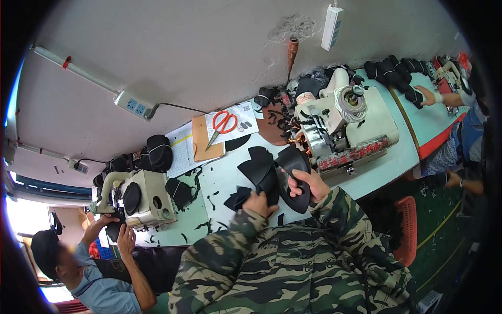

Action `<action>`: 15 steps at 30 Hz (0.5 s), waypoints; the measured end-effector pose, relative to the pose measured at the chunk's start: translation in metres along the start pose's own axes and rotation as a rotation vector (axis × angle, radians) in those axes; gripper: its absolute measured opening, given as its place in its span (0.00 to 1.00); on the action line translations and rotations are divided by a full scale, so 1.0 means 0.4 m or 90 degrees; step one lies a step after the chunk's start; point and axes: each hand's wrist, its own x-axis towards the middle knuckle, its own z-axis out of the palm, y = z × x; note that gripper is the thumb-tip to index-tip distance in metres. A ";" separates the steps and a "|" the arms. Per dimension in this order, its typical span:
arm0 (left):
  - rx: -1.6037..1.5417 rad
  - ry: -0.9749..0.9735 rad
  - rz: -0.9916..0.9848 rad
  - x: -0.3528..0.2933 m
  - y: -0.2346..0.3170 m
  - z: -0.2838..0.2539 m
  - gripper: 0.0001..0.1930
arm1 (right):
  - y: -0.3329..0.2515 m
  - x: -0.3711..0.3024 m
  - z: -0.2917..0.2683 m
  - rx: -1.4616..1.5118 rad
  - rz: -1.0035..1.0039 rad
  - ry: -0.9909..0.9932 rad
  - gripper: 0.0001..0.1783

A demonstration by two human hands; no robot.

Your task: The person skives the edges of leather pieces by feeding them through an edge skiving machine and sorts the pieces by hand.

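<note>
My right hand (312,186) is closed on a smooth, curved black piece (294,201) like a shoe upper, held over the white table in front of me. To its left, my left hand (260,204) is closed at the lower edge of loose black cut pieces (239,199), which look slightly blurred; its fingertips are partly hidden. More black pieces (260,166) lie overlapped just beyond the left hand. Another dark curved panel (291,157) stands against the right-hand piece, near the sewing machine.
A cream sewing machine (361,120) stands at right. Orange-handled scissors (222,125) lie on papers at the back. Tied black bundles (159,152) and another machine (149,201) are at left, where a co-worker (99,277) sits. A pink basket (406,230) stands right; another person's hand (431,98) is beyond.
</note>
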 end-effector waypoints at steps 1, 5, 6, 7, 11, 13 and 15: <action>-0.001 0.001 -0.004 -0.011 0.002 0.013 0.22 | -0.007 -0.008 0.021 -0.081 -0.031 0.002 0.17; -0.139 -0.014 -0.014 0.005 -0.055 0.049 0.16 | -0.003 -0.023 0.032 -0.217 -0.074 0.047 0.17; -0.205 -0.087 -0.016 0.022 -0.081 0.038 0.14 | -0.004 -0.015 0.023 -0.266 -0.089 0.067 0.16; -0.273 -0.090 -0.005 0.025 -0.102 0.026 0.12 | 0.001 -0.006 0.014 -0.266 -0.090 0.066 0.16; -0.670 -0.118 -0.149 0.023 -0.185 0.025 0.10 | 0.079 0.041 -0.019 -0.433 -0.109 0.134 0.12; -0.732 -0.045 -0.139 0.019 -0.178 -0.005 0.09 | 0.112 0.065 0.002 -0.485 -0.111 0.189 0.10; -0.750 -0.026 -0.112 0.018 -0.120 -0.080 0.10 | 0.173 0.113 -0.028 -0.584 -0.092 0.214 0.18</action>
